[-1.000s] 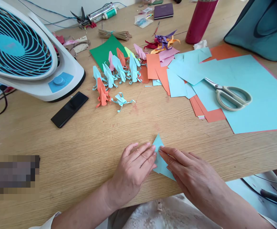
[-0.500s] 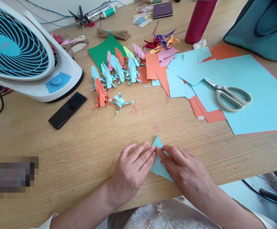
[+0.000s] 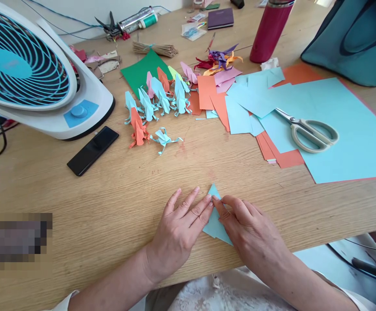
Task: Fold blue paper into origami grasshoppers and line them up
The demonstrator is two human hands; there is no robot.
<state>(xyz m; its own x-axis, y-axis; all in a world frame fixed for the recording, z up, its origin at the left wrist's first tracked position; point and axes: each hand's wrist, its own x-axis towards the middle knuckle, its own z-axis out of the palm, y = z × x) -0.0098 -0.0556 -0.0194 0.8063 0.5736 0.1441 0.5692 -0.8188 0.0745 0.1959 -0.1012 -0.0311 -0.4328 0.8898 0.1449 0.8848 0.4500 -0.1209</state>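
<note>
**Left hand (image 3: pixel 180 235) and right hand (image 3: pixel 252 233) meet over a folded piece of blue paper (image 3: pixel 214 225)**

In the head view, the blue paper lies on the wooden counter (image 3: pixel 116 246), near its front edge, with a pointed tip facing away from the person. The left hand is palm down, its fingers long and spread, the fingertips nearest the right hand resting on the left side of the paper. The right hand is partly curled, with its thumb and index finger close together on the upper part; whether they pinch the paper or only press on it, I cannot tell. The paper's lower corners show between the hands.

Farther back stands a cluster of folded figures (image 3: pixel 160 96), mostly pale blue, with an orange figure (image 3: pixel 138 129) at the front and a small blue figure (image 3: pixel 163 139) just beside it. A black phone (image 3: pixel 93 151) lies to their left, near the white fan (image 3: pixel 90 103). To the right, loose orange cards (image 3: pixel 207 91) and blue ones overlap, and scissors (image 3: pixel 292 120) rest on the blue sheets (image 3: pixel 356 151). Behind those are a dark red bottle (image 3: pixel 268 36) and a teal bag (image 3: pixel 359 65).
</note>
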